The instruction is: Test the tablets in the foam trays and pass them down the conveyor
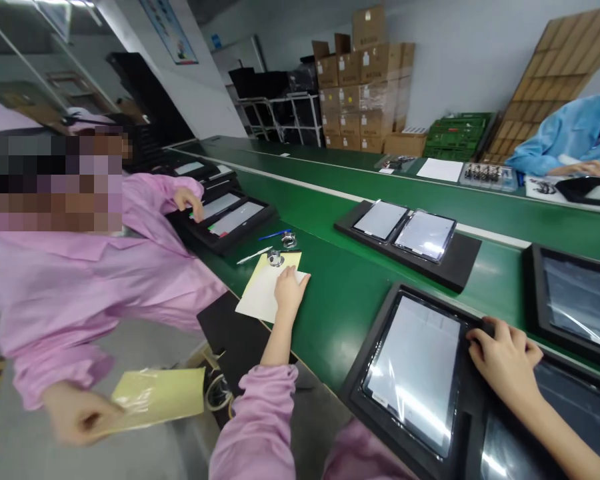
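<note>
My left hand (290, 293) is closed on a white paper sheet (260, 295) at the green bench's near edge, the sheet's corner by my thumb. Yellow paper (294, 259) shows beneath it, with a roll of clear tape (275, 258) on top. My right hand (507, 353) is curled over the far rim of a black foam tray (467, 387), its fingertips partly hidden. In this tray lies a tablet-like screen panel (415, 367) under glossy film; a darker panel (515, 437) lies beside it, partly behind my forearm.
Another black tray (467, 257) with two panels stands on the green bench (350, 287). A dark-screened tray (580, 300) is at right. At left, a co-worker in pink (130, 267) holds a yellow sheet (160, 397) and touches another tray. Pens (254, 255) lie near the tape.
</note>
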{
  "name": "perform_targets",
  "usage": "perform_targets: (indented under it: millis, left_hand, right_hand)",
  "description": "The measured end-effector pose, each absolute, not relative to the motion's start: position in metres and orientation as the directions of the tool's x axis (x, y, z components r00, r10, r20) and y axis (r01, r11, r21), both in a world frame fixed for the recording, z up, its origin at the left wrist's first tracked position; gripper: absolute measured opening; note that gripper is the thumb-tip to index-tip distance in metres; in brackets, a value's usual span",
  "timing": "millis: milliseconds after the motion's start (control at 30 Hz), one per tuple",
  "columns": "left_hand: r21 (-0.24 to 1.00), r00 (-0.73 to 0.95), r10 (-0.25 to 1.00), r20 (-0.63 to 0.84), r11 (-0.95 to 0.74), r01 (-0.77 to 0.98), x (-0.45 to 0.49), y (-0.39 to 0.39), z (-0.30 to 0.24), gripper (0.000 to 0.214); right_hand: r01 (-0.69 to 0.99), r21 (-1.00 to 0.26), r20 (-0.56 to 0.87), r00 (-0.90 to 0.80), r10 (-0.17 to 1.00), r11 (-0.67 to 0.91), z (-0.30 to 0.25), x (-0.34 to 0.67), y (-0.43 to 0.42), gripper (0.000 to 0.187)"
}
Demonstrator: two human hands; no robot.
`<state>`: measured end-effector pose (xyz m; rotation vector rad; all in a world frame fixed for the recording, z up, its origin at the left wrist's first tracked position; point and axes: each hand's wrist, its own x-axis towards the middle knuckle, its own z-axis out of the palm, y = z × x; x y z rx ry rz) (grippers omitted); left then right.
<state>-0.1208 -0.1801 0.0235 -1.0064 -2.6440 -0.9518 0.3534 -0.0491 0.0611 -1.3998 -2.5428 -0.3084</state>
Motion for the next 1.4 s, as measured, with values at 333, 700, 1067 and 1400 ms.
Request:
perform_targets:
  millis: [333, 700, 1067, 1400]
  left_hand:
    - [0.511, -0.776, 0.534, 0.335, 0.589, 0.626, -0.117, -0.18, 0.012, 0.018]
    - [0.456, -0.795, 0.507, 0.334, 0.651, 0.607, -0.111, -0.183, 0.019, 0.02]
    - [0.47, -0.799, 0.532, 0.282, 0.649, 0.598, -0.106, -0.181, 0.027, 0.011]
    - [0.401, -0.818, 0.543, 0.191, 0.717, 0.57, -0.093, -0.183, 0.041, 0.015]
  right_hand:
    - [0.808, 0.104, 0.292, -0.582, 0.759, 0.58, 0.046, 0.368, -0.038, 0.028]
    - [0.809, 0.144, 0.373, -0.578, 0.726, 0.569, 0.043, 0.365, -0.041, 0.029]
    - [0.799, 0.135, 0.315, -0.596, 0.739, 0.587, 0.042, 0.37, -0.04, 0.033]
    - [0.774, 0.024, 0.418, -0.583, 0.697, 0.632, 0.026, 0.375, -0.037, 0.04]
